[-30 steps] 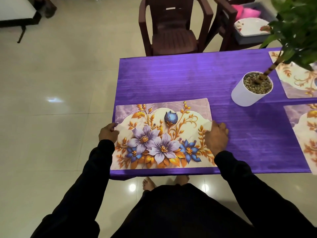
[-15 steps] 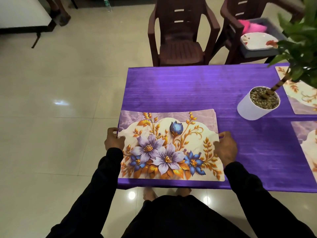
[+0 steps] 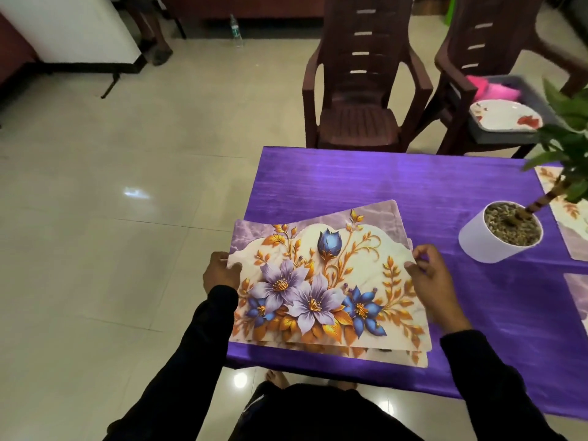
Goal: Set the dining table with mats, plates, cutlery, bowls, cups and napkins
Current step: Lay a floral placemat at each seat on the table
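From the head view, your left hand pinches the top mat at its 9 o'clock edge, and your right hand pinches the 3 o'clock edge. The mat's long axis runs 9 to 3, skewed over a second mat on the table; both hands are equally near.

Purple everywhere on this one

The surface has a shiny purple cloth; the mat is cream with lilac and blue flowers, gold-orange leaves and a marbled purple top edge. White pot, dark brown chairs, white plate with red blotches, black sleeves.
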